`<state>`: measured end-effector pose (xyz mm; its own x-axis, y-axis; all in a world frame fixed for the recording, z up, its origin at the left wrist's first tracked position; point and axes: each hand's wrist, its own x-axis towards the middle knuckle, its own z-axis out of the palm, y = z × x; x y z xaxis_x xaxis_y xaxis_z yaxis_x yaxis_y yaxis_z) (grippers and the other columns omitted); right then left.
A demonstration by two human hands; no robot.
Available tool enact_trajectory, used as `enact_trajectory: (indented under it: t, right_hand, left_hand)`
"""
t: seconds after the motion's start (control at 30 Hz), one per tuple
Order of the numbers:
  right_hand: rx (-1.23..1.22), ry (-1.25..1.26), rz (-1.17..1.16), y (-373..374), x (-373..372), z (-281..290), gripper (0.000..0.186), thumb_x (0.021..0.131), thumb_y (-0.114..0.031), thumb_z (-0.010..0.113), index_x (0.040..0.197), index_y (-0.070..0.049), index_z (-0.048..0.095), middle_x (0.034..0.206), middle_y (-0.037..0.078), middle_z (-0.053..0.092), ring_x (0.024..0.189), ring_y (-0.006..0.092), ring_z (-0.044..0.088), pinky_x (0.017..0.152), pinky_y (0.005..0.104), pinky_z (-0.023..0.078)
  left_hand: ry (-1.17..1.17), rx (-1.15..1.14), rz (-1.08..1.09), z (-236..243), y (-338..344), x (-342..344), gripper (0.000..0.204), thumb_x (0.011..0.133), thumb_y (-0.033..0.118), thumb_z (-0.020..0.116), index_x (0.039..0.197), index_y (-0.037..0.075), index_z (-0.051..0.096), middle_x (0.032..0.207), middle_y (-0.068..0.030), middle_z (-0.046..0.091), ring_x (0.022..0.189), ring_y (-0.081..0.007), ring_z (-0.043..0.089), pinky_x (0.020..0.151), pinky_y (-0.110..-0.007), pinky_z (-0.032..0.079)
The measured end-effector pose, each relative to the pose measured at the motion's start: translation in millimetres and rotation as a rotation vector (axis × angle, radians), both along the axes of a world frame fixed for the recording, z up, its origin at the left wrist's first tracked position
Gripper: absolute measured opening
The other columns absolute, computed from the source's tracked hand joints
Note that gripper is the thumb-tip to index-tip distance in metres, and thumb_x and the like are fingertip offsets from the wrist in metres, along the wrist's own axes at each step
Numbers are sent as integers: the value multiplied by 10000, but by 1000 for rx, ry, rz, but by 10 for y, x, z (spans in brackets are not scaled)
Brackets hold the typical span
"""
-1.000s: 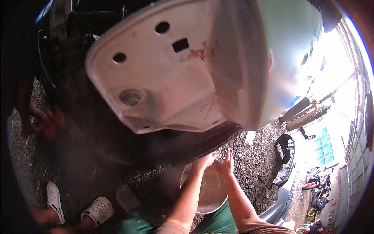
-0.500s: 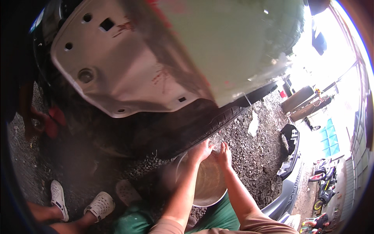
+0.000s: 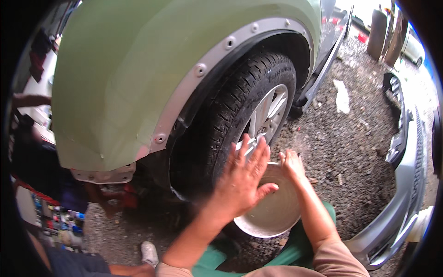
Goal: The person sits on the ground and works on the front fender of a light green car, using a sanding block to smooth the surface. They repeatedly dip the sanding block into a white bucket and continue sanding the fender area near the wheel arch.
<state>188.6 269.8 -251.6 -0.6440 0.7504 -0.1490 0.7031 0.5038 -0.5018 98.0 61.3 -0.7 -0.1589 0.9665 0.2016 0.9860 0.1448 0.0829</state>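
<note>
A round metal basin (image 3: 272, 212) stands on the gravel in front of me, between my green trouser legs. My left hand (image 3: 244, 182) is raised over its left side, palm down with the fingers spread and nothing in them. At the basin's far right rim is my right hand (image 3: 292, 164), its fingers stretched forward; it seems to touch the rim. Just beyond my hands is a car wheel (image 3: 260, 104) with a black tyre and silver spokes. Over it curves a pale green car fender (image 3: 138, 69) with a bare, holed arch edge.
A detached grey bumper (image 3: 406, 194) lies on the gravel to the right. White scrap (image 3: 341, 97) lies on the ground beyond the wheel. Tall cylinders (image 3: 383, 37) stand at the far right. Another person's hand (image 3: 32, 100) and legs show at the left, near a red object (image 3: 130, 196).
My view has swung from the fender's underside to the wheel and its arch. My left hand has lifted from the basin's far side and spread; my right hand stays by the rim.
</note>
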Motion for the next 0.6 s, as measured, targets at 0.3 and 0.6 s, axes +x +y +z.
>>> enact_trajectory:
  t: [0.3,0.6]
  right_hand:
    - [-100,97,55,59,75,-85,519,1035,-433,384,1162,36,566,1246,254,602,1224,396,538,1094,591,350]
    - [-150,96,68,104,148,8,535,1040,-457,370,1166,28,558,1232,249,604,1226,377,540,1077,568,355]
  left_hand:
    - [1186,-280,153,1932,121,-667,900,869,680,429,1574,154,237,1660,15,127,1536,-234,30,1247,-512,-12]
    - [1388,-229,115,1965,650,-757,894,886,722,301,1567,146,247,1658,16,124,1534,-204,25,1248,-524,-34]
